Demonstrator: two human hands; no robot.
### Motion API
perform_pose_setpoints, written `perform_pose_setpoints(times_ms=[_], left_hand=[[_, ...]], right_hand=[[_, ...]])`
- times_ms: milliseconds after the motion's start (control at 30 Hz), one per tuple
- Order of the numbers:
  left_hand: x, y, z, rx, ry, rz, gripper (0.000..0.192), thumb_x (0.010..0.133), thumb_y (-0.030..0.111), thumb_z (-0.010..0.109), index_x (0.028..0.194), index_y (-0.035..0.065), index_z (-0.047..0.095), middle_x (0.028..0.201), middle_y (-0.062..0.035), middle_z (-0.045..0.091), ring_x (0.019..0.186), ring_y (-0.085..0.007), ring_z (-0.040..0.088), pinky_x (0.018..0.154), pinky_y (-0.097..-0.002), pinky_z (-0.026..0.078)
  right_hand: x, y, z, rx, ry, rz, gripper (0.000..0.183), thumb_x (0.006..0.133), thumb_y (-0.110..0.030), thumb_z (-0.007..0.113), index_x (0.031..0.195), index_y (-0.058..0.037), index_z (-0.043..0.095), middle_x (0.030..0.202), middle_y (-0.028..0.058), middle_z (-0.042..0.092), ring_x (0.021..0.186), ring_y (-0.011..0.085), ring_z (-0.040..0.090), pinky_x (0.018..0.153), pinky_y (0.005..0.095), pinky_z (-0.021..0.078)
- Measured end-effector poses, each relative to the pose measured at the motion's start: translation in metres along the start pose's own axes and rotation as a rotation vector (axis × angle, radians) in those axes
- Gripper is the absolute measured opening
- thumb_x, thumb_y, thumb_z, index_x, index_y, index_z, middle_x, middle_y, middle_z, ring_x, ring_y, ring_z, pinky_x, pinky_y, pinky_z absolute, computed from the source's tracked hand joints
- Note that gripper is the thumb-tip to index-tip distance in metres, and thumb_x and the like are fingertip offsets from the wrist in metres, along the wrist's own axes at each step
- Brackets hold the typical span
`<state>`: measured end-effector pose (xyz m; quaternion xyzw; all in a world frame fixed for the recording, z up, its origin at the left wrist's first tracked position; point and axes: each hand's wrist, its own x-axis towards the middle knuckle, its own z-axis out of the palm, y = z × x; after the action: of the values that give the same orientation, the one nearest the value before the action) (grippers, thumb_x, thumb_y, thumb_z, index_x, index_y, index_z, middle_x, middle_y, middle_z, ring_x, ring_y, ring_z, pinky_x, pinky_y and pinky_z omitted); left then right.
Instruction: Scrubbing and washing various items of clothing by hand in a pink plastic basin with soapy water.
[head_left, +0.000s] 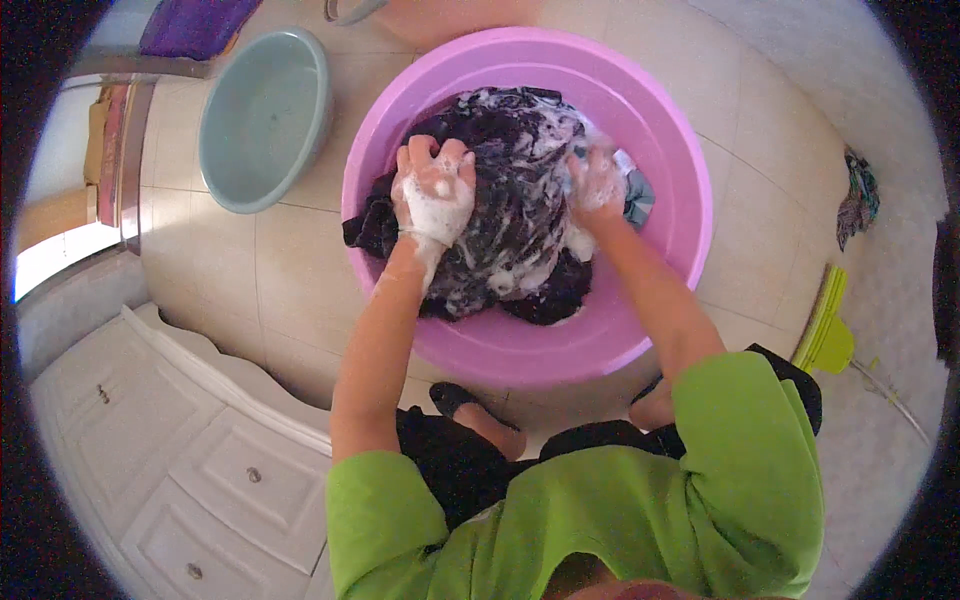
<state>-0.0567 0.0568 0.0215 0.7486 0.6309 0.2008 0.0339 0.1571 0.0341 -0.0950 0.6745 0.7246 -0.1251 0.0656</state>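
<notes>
A wet black garment (517, 195) streaked with white suds lies bunched in a pink plastic tub (517, 360). My left hand (435, 187), coated in foam, is on the garment's left part with its fingers curled into the fabric. At the right edge of the same heap is my right hand (598, 184), foamy and slightly blurred; its fingertips are lost among suds and cloth. Just beyond that hand, a grey-blue cloth (639, 199) with a pale patch rests against the tub's inner wall. One dark end of fabric reaches the tub's left rim.
A grey-green plastic basin (262, 127) stands on the tiled floor (217, 247) at the upper left. White drawers (225, 450) are at the lower left. By the right wall are a lime-green broom or squeegee head (825, 330) and a crumpled patterned cloth (859, 199).
</notes>
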Motion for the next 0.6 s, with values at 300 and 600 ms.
perform_pose_setpoints(times_ms=[300, 600], left_hand=[[-0.022, 0.005, 0.011, 0.029, 0.056, -0.125, 0.014, 0.072, 0.022, 0.054, 0.079, 0.0095, 0.054, 0.085, -0.0117, 0.046, 0.081, -0.0287, 0.046, 0.068, -0.0395, 0.041], [-0.018, -0.002, 0.001, 0.057, 0.029, -0.136, 0.018, 0.075, 0.026, 0.051, 0.083, 0.011, 0.055, 0.088, -0.0122, 0.048, 0.085, -0.0297, 0.046, 0.072, -0.0403, 0.041]], right_hand=[[0.112, 0.0, 0.073, 0.014, -0.231, 0.109, 0.034, 0.069, -0.027, 0.052, 0.1, -0.012, 0.054, 0.094, 0.0112, 0.055, 0.093, 0.0263, 0.05, 0.083, 0.0368, 0.0377], [-0.041, 0.002, -0.111, 0.222, -0.222, -0.157, 0.036, 0.07, -0.032, 0.05, 0.096, -0.0065, 0.055, 0.094, 0.0197, 0.053, 0.09, 0.0317, 0.05, 0.08, 0.0385, 0.0387]])
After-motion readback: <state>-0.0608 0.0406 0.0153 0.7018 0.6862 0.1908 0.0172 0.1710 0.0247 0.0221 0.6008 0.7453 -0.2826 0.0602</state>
